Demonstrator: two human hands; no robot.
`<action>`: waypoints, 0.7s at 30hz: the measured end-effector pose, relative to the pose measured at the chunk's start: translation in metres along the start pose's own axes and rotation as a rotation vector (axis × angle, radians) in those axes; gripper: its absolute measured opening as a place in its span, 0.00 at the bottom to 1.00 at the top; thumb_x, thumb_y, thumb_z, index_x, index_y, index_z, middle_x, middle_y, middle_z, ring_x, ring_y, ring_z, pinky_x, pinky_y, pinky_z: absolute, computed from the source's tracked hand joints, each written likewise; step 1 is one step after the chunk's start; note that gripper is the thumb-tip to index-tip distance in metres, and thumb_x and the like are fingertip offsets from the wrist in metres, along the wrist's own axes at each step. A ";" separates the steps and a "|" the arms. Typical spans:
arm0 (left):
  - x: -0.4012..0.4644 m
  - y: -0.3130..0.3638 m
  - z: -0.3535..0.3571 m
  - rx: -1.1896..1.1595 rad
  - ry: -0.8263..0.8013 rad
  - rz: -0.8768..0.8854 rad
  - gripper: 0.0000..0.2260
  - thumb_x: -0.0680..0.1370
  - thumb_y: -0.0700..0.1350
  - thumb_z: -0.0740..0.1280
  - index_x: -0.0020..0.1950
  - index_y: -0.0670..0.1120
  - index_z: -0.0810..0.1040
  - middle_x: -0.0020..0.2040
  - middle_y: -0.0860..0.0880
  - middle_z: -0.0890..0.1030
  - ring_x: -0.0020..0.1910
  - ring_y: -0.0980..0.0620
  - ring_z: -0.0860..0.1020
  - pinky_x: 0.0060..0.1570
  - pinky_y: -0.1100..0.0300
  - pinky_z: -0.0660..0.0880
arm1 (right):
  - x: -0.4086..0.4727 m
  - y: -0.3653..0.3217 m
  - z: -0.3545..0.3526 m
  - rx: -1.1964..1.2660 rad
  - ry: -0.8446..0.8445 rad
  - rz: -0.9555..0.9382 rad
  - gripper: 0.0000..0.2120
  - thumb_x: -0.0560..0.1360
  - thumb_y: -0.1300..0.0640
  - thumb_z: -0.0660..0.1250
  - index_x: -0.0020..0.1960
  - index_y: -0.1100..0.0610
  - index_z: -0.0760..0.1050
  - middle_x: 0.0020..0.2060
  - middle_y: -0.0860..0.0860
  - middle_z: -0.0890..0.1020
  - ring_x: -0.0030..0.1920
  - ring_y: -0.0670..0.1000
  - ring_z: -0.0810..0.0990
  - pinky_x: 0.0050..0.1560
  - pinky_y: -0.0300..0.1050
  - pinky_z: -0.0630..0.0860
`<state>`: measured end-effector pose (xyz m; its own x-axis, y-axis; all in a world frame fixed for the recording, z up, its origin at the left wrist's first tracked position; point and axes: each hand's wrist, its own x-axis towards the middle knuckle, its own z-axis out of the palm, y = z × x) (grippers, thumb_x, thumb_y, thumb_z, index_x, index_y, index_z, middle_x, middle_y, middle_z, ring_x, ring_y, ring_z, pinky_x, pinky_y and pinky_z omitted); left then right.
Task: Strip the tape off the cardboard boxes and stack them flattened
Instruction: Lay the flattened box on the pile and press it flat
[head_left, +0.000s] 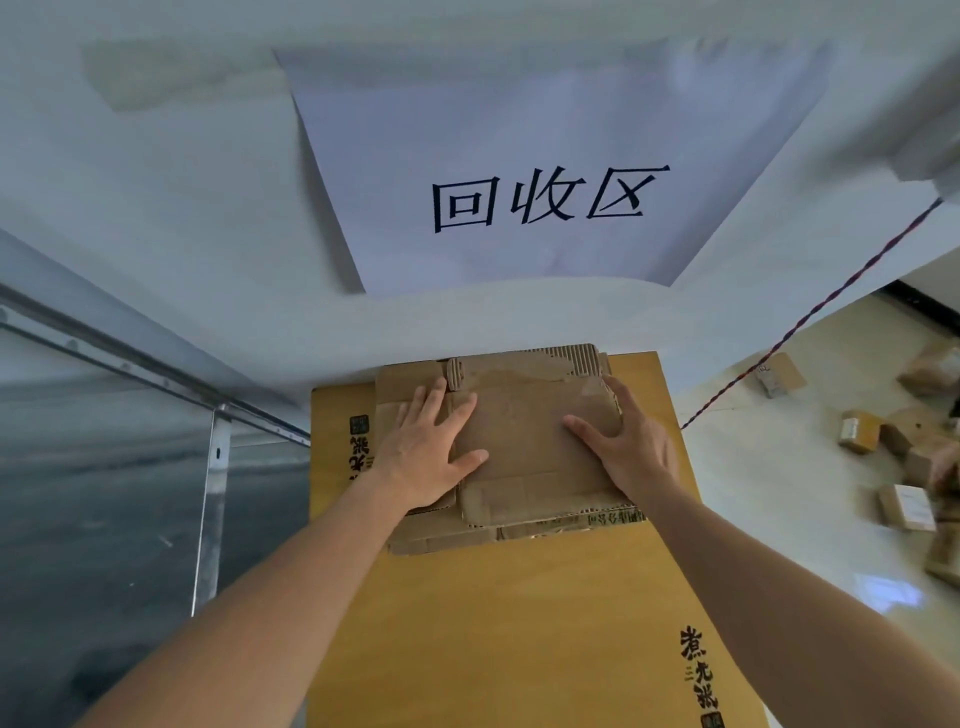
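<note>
Your 2 hands lie flat on a stack of flattened cardboard boxes (519, 447). Your left hand (431, 457) presses the left part of the top sheet, fingers straight and a little spread, thumb pointing toward the middle. Your right hand (628, 441) presses the right part, fingers also straight; its fingertips reach the right edge of the top sheet, and the thumb points inward. Neither hand curls around anything.

Under your fingers the top sheet is plain brown, with a torn corrugated edge beyond your fingertips, next to the wall. Below your palms, more flattened sheets show their edges, 1 of them with printed characters. The stack rests on a large yellow carton (519, 623) with black characters printed near your left wrist and again beside your right forearm.

Beyond your fingertips stands a white wall (182, 208) with a white paper sign (545, 171) — it carries 3 large black characters. To the left of your left hand there is a metal frame (218, 452) and a grey floor. To the right of your right hand, well apart, a red twisted cord (810, 312) runs slantwise along the wall, and several small cardboard boxes (904, 457) lie scattered on a pale glossy floor (779, 519) — some have white labels.
</note>
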<state>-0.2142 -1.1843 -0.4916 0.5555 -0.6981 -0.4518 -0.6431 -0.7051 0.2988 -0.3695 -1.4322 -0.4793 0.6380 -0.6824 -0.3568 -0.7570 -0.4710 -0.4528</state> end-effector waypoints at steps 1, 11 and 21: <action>0.001 -0.002 0.002 0.010 -0.005 0.007 0.38 0.79 0.73 0.50 0.84 0.61 0.39 0.83 0.47 0.33 0.82 0.44 0.36 0.79 0.48 0.37 | 0.000 0.000 0.002 -0.069 0.005 -0.002 0.41 0.65 0.13 0.54 0.73 0.27 0.55 0.57 0.49 0.82 0.53 0.58 0.82 0.47 0.53 0.79; 0.001 0.004 0.030 0.171 0.018 -0.013 0.39 0.81 0.68 0.47 0.78 0.57 0.22 0.77 0.42 0.21 0.78 0.39 0.26 0.79 0.41 0.35 | -0.008 -0.045 0.018 -0.543 -0.291 -0.223 0.45 0.77 0.38 0.69 0.81 0.32 0.41 0.83 0.51 0.39 0.82 0.66 0.42 0.76 0.65 0.65; 0.003 0.018 -0.018 -0.010 -0.211 -0.122 0.53 0.70 0.57 0.81 0.83 0.65 0.47 0.83 0.48 0.34 0.83 0.38 0.39 0.78 0.35 0.52 | -0.008 -0.067 0.017 -0.621 -0.463 -0.169 0.62 0.67 0.42 0.81 0.78 0.29 0.33 0.81 0.55 0.31 0.80 0.72 0.39 0.72 0.70 0.69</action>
<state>-0.2145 -1.2008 -0.4723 0.5057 -0.5672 -0.6500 -0.5719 -0.7845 0.2396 -0.3218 -1.3853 -0.4604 0.6421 -0.3361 -0.6891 -0.4976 -0.8664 -0.0411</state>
